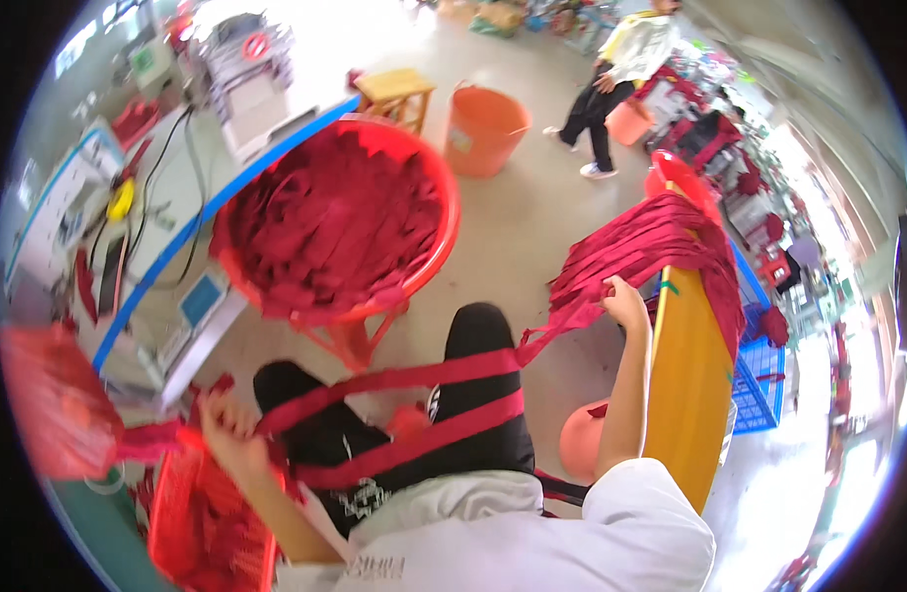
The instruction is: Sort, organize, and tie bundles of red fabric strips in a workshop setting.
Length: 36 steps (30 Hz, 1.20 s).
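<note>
Dark red fabric strips (414, 377) stretch across my lap, over black trousers, in two long bands. At the left my left hand (231, 426) is closed round their ends, somewhat blurred, above a red plastic basket (163, 513) holding more red fabric. Off to the right, my right hand (626, 304) pinches strips at the lower edge of a draped bundle of red strips (641, 237). That bundle hangs over the end of a yellow board (692, 375).
A large red tub (448, 232) heaped with red fabric pieces (335, 217) stands ahead. A blue-edged worktable (157, 232) runs along the left. Farther off are an orange bucket (485, 133), a wooden stool (394, 89) and a walking person (611, 84). A blue crate (759, 385) sits beyond the board.
</note>
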Motion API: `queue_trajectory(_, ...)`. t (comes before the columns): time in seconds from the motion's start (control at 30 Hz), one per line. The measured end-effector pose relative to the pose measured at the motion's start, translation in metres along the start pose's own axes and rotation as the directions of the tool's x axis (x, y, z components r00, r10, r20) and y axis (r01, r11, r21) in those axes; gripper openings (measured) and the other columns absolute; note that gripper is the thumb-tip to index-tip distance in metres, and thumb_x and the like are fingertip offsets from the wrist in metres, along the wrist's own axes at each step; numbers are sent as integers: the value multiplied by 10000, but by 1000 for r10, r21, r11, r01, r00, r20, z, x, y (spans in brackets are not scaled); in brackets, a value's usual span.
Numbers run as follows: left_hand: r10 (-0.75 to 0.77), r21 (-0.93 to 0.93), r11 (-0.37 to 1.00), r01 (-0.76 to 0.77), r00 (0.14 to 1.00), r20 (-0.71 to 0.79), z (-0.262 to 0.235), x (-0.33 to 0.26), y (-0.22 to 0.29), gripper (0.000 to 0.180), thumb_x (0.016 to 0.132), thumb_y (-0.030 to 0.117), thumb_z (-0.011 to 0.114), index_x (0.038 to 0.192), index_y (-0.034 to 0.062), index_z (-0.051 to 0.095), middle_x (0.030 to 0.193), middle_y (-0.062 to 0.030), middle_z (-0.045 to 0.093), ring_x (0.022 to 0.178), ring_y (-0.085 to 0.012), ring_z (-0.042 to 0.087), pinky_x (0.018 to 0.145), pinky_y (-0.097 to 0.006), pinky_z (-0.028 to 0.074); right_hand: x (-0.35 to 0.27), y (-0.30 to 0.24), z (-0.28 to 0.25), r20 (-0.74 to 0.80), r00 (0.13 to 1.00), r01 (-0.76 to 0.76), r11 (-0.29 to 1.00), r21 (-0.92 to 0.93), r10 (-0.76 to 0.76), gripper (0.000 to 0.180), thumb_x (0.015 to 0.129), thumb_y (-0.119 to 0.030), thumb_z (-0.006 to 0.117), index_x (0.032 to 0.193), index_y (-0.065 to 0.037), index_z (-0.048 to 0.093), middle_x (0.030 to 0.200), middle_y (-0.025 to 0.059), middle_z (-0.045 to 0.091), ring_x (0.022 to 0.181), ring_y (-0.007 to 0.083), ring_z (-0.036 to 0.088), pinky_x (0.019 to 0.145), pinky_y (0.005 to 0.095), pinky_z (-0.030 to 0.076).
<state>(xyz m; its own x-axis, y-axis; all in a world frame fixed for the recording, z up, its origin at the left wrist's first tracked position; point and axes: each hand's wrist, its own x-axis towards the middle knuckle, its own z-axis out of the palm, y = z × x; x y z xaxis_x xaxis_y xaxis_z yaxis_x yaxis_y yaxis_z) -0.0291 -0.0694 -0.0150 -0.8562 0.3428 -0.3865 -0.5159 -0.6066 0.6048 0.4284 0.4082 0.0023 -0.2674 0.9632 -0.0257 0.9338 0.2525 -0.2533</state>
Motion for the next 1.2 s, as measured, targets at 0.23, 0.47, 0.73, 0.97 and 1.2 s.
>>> queue_trajectory(0.23,192,582,786,-210,977,93,-1,40,-132,486,1045,416,400,637,153,433,561,63,351,485,-49,315,441,-238,203,-41,-174,43,156,819,365,711,600,-552,344,892,-229,656,1152,-9,608,1060,129,680,1019,218,650,868,343,499)
queue_trajectory(0.47,363,710,541,-450,887,286,5,22,-146,392,1017,313,509,751,26,519,602,-11,469,566,-110,436,543,-296,361,-17,-346,116,-5,551,656,429,621,-835,288,873,-139,647,1125,-4,615,1066,176,651,1000,273,643,870,356,497)
queue_trajectory(0.73,416,809,156,-567,780,467,1,19,-147,289,933,254,567,785,7,590,671,-230,581,680,-452,583,566,-487,440,64,-430,190,329,806,-40,510,859,-492,419,824,-232,700,1204,-70,636,1117,51,643,1021,183,559,886,296,428)
queue_trajectory(0.97,449,797,156,-584,761,469,-8,16,-139,294,933,271,562,810,5,589,694,-239,582,695,-456,581,579,-485,441,78,-443,205,389,845,-273,330,904,-367,426,823,-264,694,1170,-21,645,1181,99,618,1088,217,555,932,351,450)
queue_trajectory(1.2,437,806,139,-575,767,471,-5,16,-133,304,947,283,543,846,2,603,704,-235,589,691,-448,588,573,-486,435,75,-430,141,66,861,168,405,899,-505,186,804,-128,665,932,-6,721,727,25,627,631,97,583,602,236,481)
